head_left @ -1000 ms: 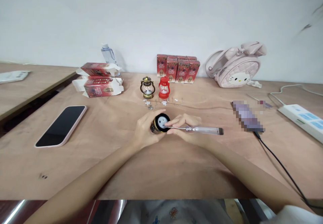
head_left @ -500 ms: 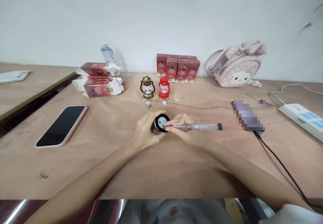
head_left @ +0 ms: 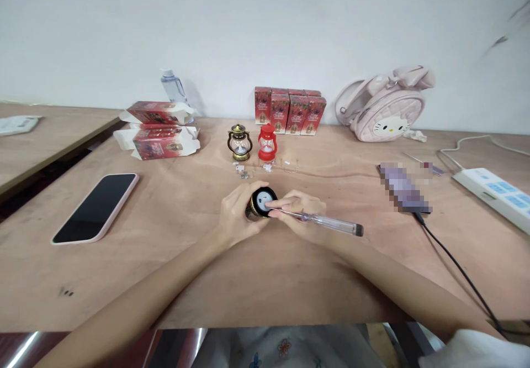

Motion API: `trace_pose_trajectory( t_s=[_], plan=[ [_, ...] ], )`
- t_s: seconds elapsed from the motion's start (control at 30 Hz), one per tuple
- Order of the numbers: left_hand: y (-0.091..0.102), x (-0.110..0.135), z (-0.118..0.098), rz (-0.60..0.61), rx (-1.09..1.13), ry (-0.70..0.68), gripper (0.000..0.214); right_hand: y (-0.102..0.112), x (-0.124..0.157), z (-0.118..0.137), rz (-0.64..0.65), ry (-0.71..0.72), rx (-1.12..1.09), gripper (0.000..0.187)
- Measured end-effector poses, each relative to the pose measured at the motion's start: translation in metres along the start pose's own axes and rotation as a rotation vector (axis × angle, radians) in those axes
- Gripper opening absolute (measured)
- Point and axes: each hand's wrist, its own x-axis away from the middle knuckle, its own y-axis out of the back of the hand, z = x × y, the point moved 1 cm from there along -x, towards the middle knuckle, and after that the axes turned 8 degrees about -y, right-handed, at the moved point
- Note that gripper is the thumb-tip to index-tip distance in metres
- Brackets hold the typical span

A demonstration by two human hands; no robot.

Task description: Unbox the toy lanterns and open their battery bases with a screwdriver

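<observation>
My left hand (head_left: 238, 213) is closed round a small black-and-gold lantern (head_left: 250, 211), tipped so its round base with a pale grey centre faces me. In my right hand (head_left: 300, 213) is a screwdriver (head_left: 333, 224) with a clear handle and dark end cap, its shaft between my fingers. Those fingertips touch the lantern's base and hide the tool's tip. Beyond my hands stand a bronze-coloured lantern (head_left: 239, 144) and a red lantern (head_left: 267, 142), both upright. Small metal and white pieces (head_left: 244, 172) lie in front of them.
Red printed boxes (head_left: 296, 114) are stacked by the wall, with opened boxes (head_left: 161, 142) and a bottle (head_left: 173, 87) to the left. A phone (head_left: 97, 208) lies at left. To the right are a pink bag (head_left: 385, 114), a cabled phone (head_left: 403, 188) and a power strip (head_left: 492, 191).
The screwdriver's handle end has swung down towards me, so the tool now slants. My left hand still holds the lantern, and the whole view has shifted slightly.
</observation>
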Motion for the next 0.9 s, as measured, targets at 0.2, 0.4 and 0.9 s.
trace_pose_trajectory(
  t_s=[0.2,0.4,0.9],
  plan=[
    [0.000,0.000,0.000,-0.004,0.014,-0.011,0.044,0.000,0.001,0.004,-0.005,-0.059,-0.012,0.004],
    [0.001,-0.003,-0.002,-0.019,0.037,0.009,0.044,-0.004,0.006,0.009,-0.108,-0.018,-0.079,0.004],
    [0.000,-0.005,-0.001,-0.039,0.090,0.069,0.044,-0.009,0.009,0.005,-0.110,0.011,-0.064,0.019]
  ],
)
